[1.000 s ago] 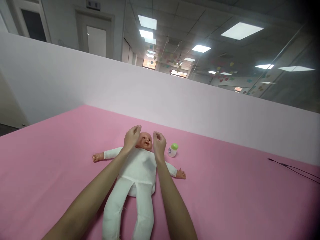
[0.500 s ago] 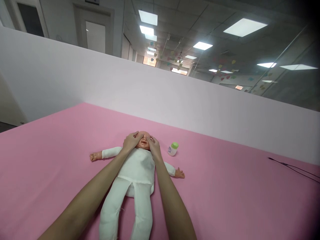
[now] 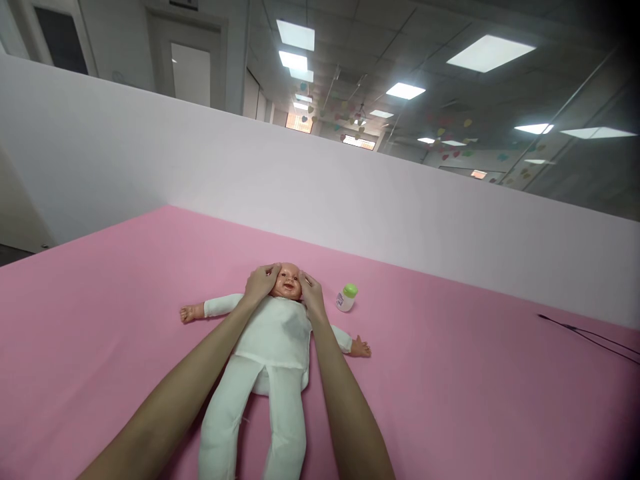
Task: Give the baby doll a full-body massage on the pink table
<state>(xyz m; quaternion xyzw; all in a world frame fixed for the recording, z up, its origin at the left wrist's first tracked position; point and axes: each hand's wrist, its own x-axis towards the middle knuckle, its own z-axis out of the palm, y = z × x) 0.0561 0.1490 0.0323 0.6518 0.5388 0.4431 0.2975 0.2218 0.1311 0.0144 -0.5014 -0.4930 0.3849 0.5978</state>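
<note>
A baby doll (image 3: 277, 330) with a white cloth body lies on its back, arms spread to the sides and legs towards me. My left hand (image 3: 261, 282) cups the left side of its head, with the thumb at the temple. On the other side, my right hand (image 3: 311, 292) holds the head in the same way, thumb near the brow. Between the hands the doll's face (image 3: 289, 283) shows, eyes and open mouth visible. Most of my fingers are hidden beside and behind the head. A small jar with a green lid (image 3: 347, 298) stands to the right of my right hand.
Pink covering (image 3: 450, 373) spreads over the table under the doll. A low white partition (image 3: 350, 193) borders its far side. Thin black cables (image 3: 585, 335) lie at the right edge.
Both thumbs have slid outward from over the doll's eyes to the sides of its forehead, uncovering the eyes. The doll and the jar stay in place.
</note>
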